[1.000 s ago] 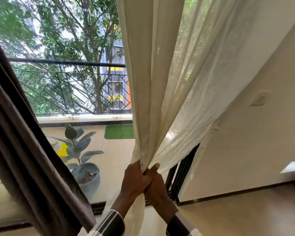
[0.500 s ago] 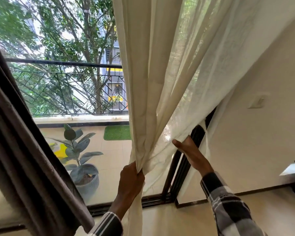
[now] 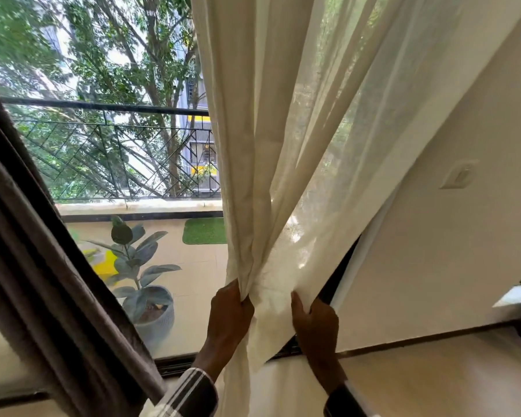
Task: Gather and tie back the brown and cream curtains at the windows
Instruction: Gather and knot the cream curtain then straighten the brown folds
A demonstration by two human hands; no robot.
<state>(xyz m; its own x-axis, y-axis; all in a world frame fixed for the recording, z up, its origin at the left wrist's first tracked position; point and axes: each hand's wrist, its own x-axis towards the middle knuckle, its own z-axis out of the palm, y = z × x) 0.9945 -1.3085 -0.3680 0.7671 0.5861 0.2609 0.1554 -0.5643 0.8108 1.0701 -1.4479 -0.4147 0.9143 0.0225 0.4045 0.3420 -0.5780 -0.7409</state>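
The brown curtain (image 3: 42, 281) slants at far left, untouched, while my left hand (image 3: 230, 314) is clenched round the cream curtain (image 3: 283, 145), hanging lengthwise above it, and my right hand (image 3: 315, 322) pinches its right edge.

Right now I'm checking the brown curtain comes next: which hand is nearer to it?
Left. The left hand grips the bunched cream curtain, just right of the brown curtain. The right hand holds the cream curtain's far side, further away.
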